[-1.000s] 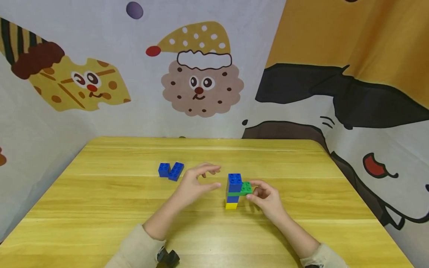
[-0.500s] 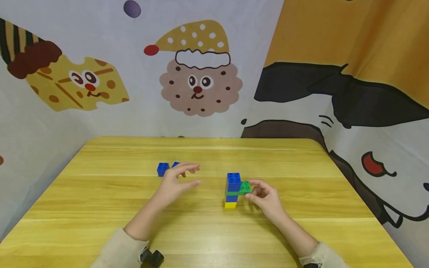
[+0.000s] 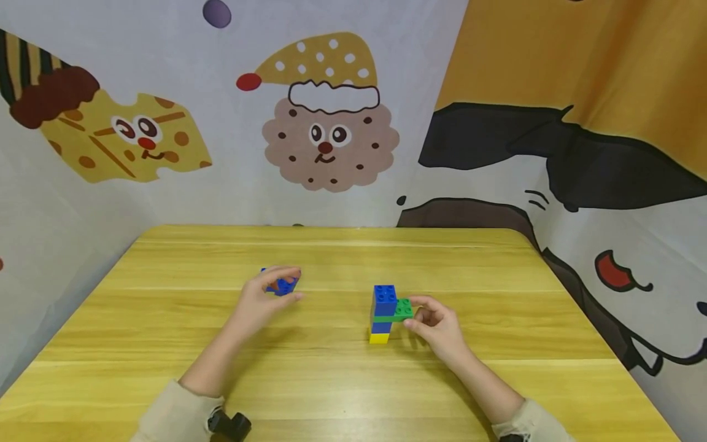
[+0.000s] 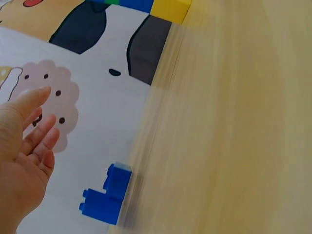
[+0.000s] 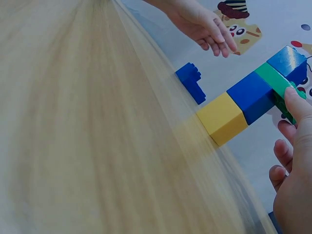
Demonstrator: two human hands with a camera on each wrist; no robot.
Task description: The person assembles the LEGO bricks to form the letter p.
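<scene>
Within right grip point(image 3: 440, 330) — green brick point(image 3: 404, 309), jutting sideways.

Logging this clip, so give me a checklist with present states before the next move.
1. Tower upright on the table: ok.
2. Right grip pinching the green block: ok.
3. Left grip holding nothing: ok, fingers apart.
4. Left grip touching the loose blue blocks: not ok, visibly apart in the left wrist view.
5. Head view of those blocks: not ok, partly hidden.
6. Tower's seams fully pressed: cannot tell.
</scene>
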